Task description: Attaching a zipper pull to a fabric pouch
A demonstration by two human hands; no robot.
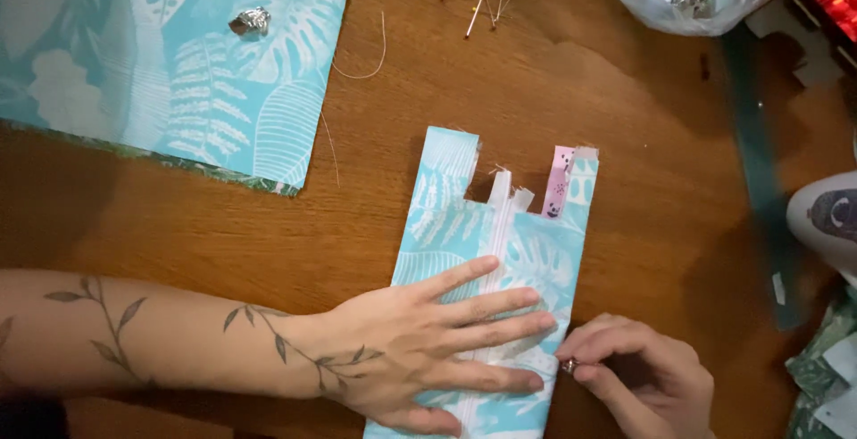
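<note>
Zippered pouch [486,260], left hand [420,350] flat, right hand [638,376] perhaps pinching clip [569,366].

Warm, fairly dim indoor light falls on the wooden surface [625,136], brightest around its middle and fading to dark brown toward the near left corner. A soft sheen lies on the wood near the far edge. The left hand [420,350] casts a faint, blurred shadow. The picture is soft overall; the pins [486,6] and the right edge look smeared and unsharp.
</note>
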